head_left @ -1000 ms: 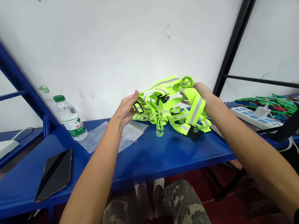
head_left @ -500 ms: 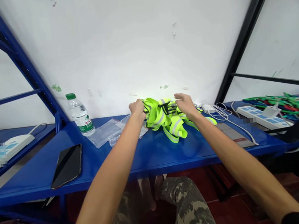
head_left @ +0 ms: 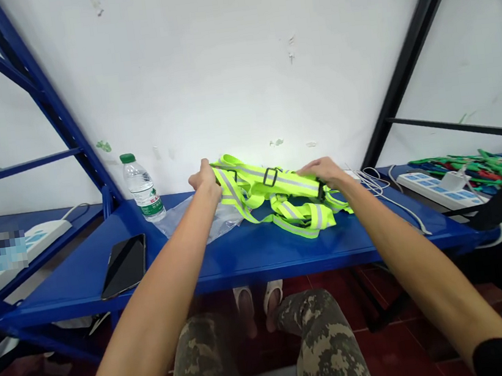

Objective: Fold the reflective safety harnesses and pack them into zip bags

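Observation:
Neon-yellow reflective straps (head_left: 294, 183) with silver stripes stretch between my hands over the blue table (head_left: 260, 261). My left hand (head_left: 204, 179) is closed on their left end, fingertips partly hidden. At the other end my right hand (head_left: 324, 170) grips the straps beside a black buckle (head_left: 320, 191). A black slide adjuster (head_left: 270, 177) sits midway along the taut upper strap. Looser loops (head_left: 308, 220) hang and lie beneath it on the tabletop. Clear plastic bags (head_left: 221, 226) lie under and left of the straps.
A water bottle (head_left: 144, 190) stands at the back left, behind a dark phone (head_left: 125, 265). White cables (head_left: 386, 198) and a power strip (head_left: 439, 191) lie to the right, near a pile of green and red cords (head_left: 484, 166). The wall is close behind.
My hands have moved apart, the left one leftward and slightly up. The bunched straps are now drawn out lengthwise between them, and the slide adjuster shows. My right hand has closed on the straps.

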A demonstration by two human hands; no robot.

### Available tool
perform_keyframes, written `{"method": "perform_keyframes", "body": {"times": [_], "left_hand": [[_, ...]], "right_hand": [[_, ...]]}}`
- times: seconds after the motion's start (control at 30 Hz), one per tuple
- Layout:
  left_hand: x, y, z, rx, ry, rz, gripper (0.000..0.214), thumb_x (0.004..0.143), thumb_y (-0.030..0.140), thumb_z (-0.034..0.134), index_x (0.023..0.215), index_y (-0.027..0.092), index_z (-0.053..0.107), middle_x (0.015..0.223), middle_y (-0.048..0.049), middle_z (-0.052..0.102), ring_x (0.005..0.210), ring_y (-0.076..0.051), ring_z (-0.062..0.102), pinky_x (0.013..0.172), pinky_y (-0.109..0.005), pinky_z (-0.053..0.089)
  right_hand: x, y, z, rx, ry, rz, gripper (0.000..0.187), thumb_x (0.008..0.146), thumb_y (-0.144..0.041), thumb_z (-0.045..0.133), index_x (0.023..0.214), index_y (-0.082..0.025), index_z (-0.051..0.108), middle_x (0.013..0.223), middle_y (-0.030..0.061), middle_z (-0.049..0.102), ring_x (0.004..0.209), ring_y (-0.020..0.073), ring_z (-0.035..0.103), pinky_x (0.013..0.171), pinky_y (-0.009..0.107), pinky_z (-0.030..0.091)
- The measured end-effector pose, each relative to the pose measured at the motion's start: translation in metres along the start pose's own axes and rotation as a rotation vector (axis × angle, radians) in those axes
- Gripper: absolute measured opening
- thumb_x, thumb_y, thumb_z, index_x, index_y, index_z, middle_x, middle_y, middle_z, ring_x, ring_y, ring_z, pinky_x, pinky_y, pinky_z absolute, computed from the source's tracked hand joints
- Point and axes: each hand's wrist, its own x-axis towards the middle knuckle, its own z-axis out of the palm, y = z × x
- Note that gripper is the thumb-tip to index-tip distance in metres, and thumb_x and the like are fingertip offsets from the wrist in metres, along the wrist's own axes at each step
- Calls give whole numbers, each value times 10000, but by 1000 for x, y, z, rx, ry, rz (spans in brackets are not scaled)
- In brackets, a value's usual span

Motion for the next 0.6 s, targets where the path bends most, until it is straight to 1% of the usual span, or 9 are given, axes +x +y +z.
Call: {"method": "perform_keyframes", "body": {"times": [0.07,0.13,0.2,0.23,0.33,0.43,0.5,0.57,0.6], "left_hand": [[2,2,-7,-42,-59,-36,327,772,321,654,1033,210,493,649,39,565,592,-142,617,521,-223,466],[2,3,-8,-82,-129,-100,293,811,325,641,1029,199,494,633,46,563,577,-132,613,539,-222,474],[0,6,-5,-99,-257,-172,207,880,364,588,959,186,517,609,38,563,590,-130,611,573,-227,486],[0,7,-3,-99,-338,-204,211,914,391,549,909,181,529,597,30,564,605,-135,612,592,-233,493],[-1,13,7,-87,-530,-257,351,961,477,461,799,175,541,573,0,575,632,-156,621,624,-259,508],[-4,14,24,-109,-624,-226,370,939,511,489,794,173,531,578,-12,579,610,-155,625,624,-266,515],[-10,10,38,-126,-670,-169,343,905,500,562,819,170,528,608,-12,591,593,-146,627,619,-261,512],[-19,5,50,-112,-714,-93,337,849,484,652,846,166,542,638,-15,608,577,-141,624,605,-259,504],[-24,1,54,-89,-750,-53,345,817,475,694,862,163,555,643,-15,610,567,-138,618,594,-257,497]], "right_hand": [[6,-4,-14,72,93,16,210,576,-242,849,645,-179,661,679,37,671,669,184,606,593,316,516],[9,-10,-20,91,150,3,203,613,-243,831,652,-179,642,669,28,650,634,167,584,568,309,505],[10,-17,-23,80,216,-45,212,641,-263,818,666,-179,626,651,16,624,615,151,559,570,302,492],[10,-19,-24,72,248,-82,214,660,-289,808,683,-181,623,658,15,621,618,146,553,584,299,488],[14,-20,-27,24,305,-203,214,714,-359,763,723,-191,631,717,36,644,666,149,559,640,296,478],[18,-17,-25,-156,275,-256,193,761,-352,716,701,-185,642,722,71,657,713,181,587,694,321,473],[16,-17,-17,-299,211,-264,206,753,-343,727,670,-174,645,722,97,665,772,219,619,763,357,481],[9,-20,-3,-354,79,-308,212,710,-351,772,706,-164,673,816,124,698,897,262,645,855,391,486],[4,-23,7,-322,-10,-364,235,687,-355,793,792,-166,699,922,128,713,974,272,644,894,396,486]]}}
